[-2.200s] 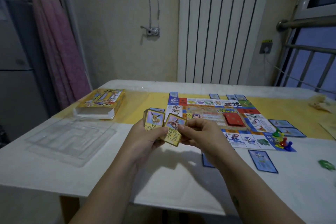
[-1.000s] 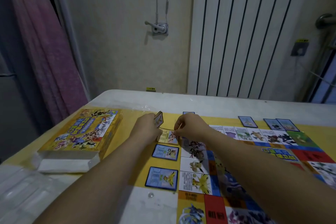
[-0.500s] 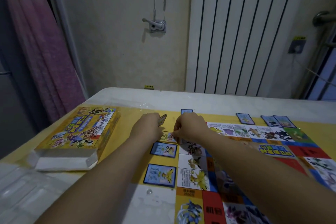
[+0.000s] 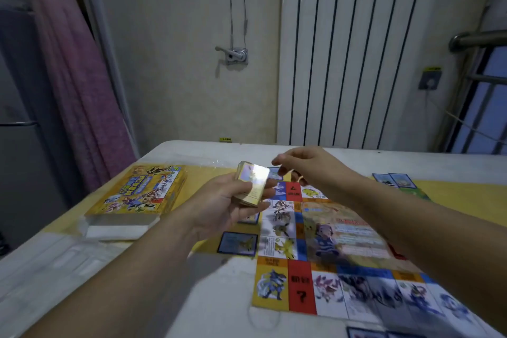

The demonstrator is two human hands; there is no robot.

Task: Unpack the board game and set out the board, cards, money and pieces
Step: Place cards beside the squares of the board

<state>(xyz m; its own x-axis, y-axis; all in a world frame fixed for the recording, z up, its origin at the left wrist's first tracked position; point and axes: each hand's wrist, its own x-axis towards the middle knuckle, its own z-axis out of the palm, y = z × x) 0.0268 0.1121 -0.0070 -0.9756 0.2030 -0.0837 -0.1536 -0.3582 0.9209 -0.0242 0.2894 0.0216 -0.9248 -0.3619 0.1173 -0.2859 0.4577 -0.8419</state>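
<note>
Over the far left corner of the colourful square game board (image 4: pixel 329 241), the right hand (image 4: pixel 304 166) hovers with its fingers loosely bent and spread, gripping nothing. Just left of it, the left hand (image 4: pixel 227 200) is raised above the board's left edge, thumb and fingers wrapped round a thick stack of gold-edged cards (image 4: pixel 252 186), the top one glinting. The board lies flat across the middle and right of the white tabletop (image 4: pixel 208 296). One blue-framed card (image 4: pixel 238 244) lies just beside the board's left edge, and two more blue-framed cards (image 4: pixel 395 180) sit along its far edge. Near the tabletop's left edge rests the yellow illustrated game box (image 4: pixel 140 192). A clear plastic tray (image 4: pixel 55 261) lies at the near left corner.
</note>
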